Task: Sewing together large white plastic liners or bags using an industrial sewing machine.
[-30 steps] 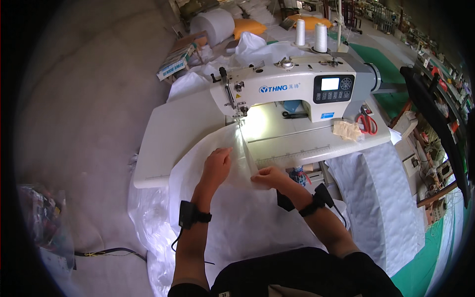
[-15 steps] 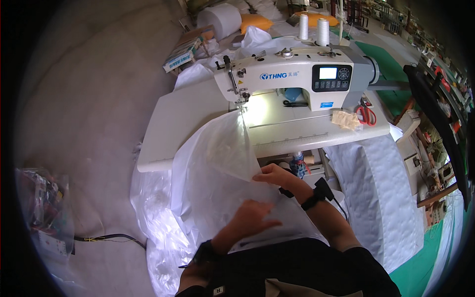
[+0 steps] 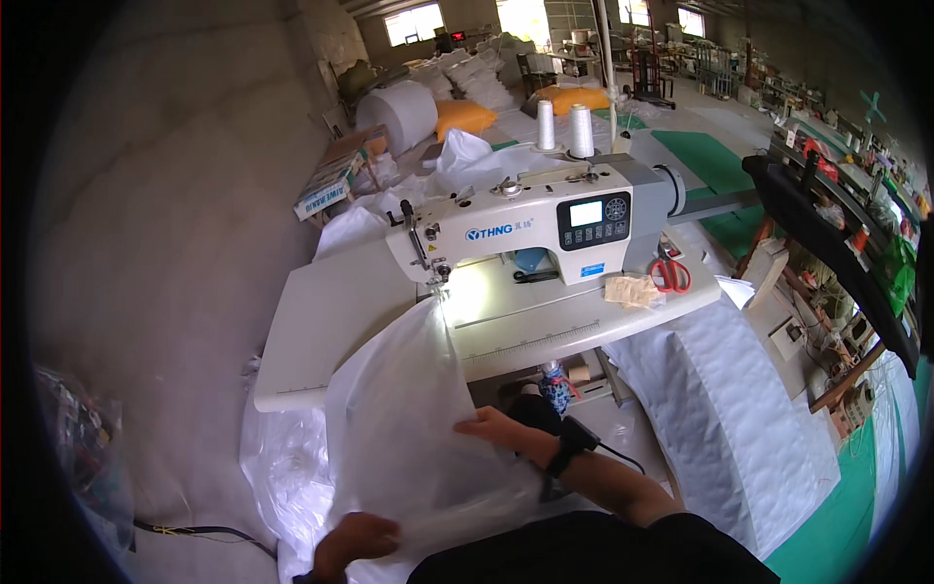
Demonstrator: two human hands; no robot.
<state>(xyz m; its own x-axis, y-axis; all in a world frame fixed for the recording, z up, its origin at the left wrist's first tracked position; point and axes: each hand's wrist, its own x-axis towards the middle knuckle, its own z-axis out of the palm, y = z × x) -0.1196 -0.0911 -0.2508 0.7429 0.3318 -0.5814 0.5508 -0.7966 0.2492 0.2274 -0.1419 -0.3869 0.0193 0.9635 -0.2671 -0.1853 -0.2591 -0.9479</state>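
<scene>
A white translucent plastic sheet runs from under the needle of a white sewing machine down toward my body. My right hand pinches the sheet's right edge, a good way below the needle, with a dark strap around the wrist. Lower and to the left, my left hand rests against the sheet near its left side. Its fingers are blurred, so their grip does not show. The machine's lamp lights the sheet's tip at the needle.
Red-handled scissors and a tan patch lie on the table's right end. Two white thread cones stand behind the machine. A quilted white sheet hangs at right. A clear bag is at far left.
My left hand has moved left and nearer to me, away from the right hand. The right hand stays at the sheet's right edge. My view has tilted up, showing more of the room.
</scene>
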